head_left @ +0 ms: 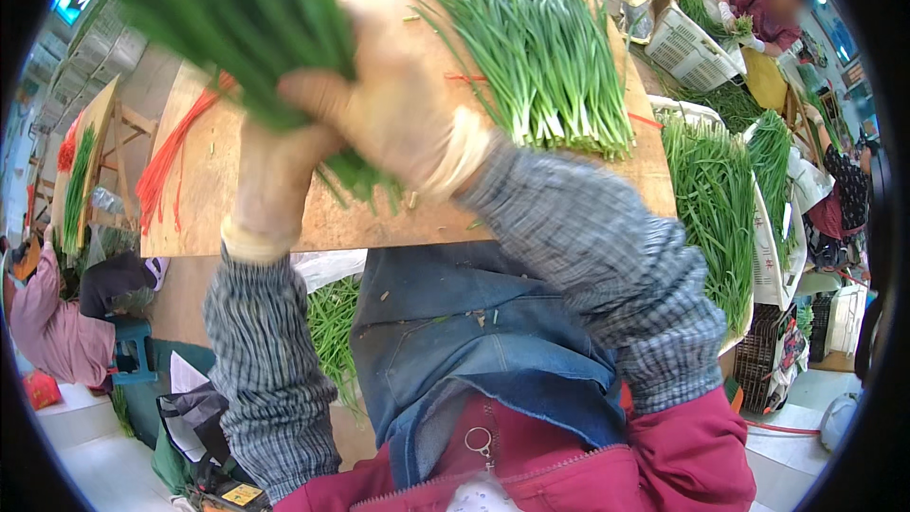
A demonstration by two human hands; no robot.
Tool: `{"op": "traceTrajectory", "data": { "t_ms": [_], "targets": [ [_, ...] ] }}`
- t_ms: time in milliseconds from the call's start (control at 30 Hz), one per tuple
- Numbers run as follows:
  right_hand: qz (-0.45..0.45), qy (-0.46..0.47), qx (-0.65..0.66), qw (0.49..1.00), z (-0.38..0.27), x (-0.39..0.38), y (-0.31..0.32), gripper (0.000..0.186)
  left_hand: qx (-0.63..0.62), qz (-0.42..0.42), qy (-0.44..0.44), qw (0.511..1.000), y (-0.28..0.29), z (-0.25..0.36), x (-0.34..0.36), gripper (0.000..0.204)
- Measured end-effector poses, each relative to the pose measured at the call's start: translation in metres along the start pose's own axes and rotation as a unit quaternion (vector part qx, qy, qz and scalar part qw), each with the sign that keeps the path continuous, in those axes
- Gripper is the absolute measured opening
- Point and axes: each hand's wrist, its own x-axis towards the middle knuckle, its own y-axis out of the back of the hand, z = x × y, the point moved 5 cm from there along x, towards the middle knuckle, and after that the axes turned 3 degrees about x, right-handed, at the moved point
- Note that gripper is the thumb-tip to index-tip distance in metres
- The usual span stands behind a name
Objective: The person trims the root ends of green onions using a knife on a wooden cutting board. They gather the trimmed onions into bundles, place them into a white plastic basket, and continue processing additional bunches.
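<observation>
Above the left half of the wooden board, a bunch of green garlic chives (248, 24) is held up tilted, its leafy ends toward the upper left and blurred by motion. My left hand (272, 166), in a pale glove, is closed around its lower part from below. My right hand (393, 118), gloved too and smeared by movement, grips the bunch from the right side with its thumb across the stalks. Right of my hands, a wide pile of chives (545, 52) lies on the board (427, 218), white ends toward me. A red tie shows at the pile's edge.
Red ties (180, 156) lie on the board's left side. Crates of chives (711, 218) stand at the right, and more chives (334, 318) sit below the board's front edge. One person (758, 14) works at the far right, another (66, 313) at the left.
</observation>
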Motion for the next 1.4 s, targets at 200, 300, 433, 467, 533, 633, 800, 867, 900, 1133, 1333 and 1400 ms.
{"op": "traceTrajectory", "data": {
  "t_ms": [200,300,433,467,533,633,800,867,900,1133,1333,1400],
  "targets": [
    [0.047,-0.216,0.138,0.965,0.025,0.029,0.153,0.040,-0.225,-0.208,0.028,0.952,-0.143,0.032,0.085,0.036],
    [0.084,-0.292,0.131,0.944,0.059,0.018,0.209,0.033,-0.294,-0.245,0.087,0.920,-0.208,0.027,0.101,0.046],
    [0.157,-0.325,0.155,0.920,0.106,-0.011,0.242,0.032,-0.270,-0.246,0.140,0.920,-0.260,0.003,0.098,0.059],
    [0.150,-0.339,0.175,0.912,0.109,-0.013,0.235,0.033,-0.224,-0.223,0.134,0.939,-0.255,-0.003,0.099,0.066],
    [0.156,-0.356,0.158,0.907,0.126,-0.024,0.243,0.034,-0.097,-0.218,0.113,0.964,-0.261,-0.008,0.096,0.072],
    [0.134,-0.391,-0.015,0.910,0.146,-0.046,0.274,0.037,0.049,-0.159,0.041,0.985,-0.293,-0.025,0.090,0.091],
    [0.071,-0.362,-0.217,0.904,0.160,-0.041,0.271,0.053,0.254,-0.054,0.002,0.966,-0.280,-0.032,0.083,0.093],
    [0.099,-0.412,-0.299,0.855,0.157,-0.039,0.273,0.063,0.297,-0.002,-0.023,0.955,-0.276,-0.028,0.079,0.085],
    [0.089,-0.409,-0.304,0.856,0.157,-0.039,0.273,0.063,0.280,-0.015,-0.011,0.960,-0.276,-0.027,0.076,0.088],
    [0.057,-0.394,-0.333,0.855,0.150,-0.038,0.267,0.062,0.294,-0.070,0.044,0.952,-0.276,-0.021,0.070,0.073],
    [-0.003,-0.356,-0.449,0.819,0.126,-0.035,0.253,0.063,0.292,0.109,-0.049,0.949,-0.260,-0.007,0.057,0.056],
    [-0.006,-0.305,-0.495,0.814,0.129,-0.035,0.251,0.065,0.272,0.039,-0.047,0.960,-0.266,-0.014,0.058,0.049]
  ]
}}
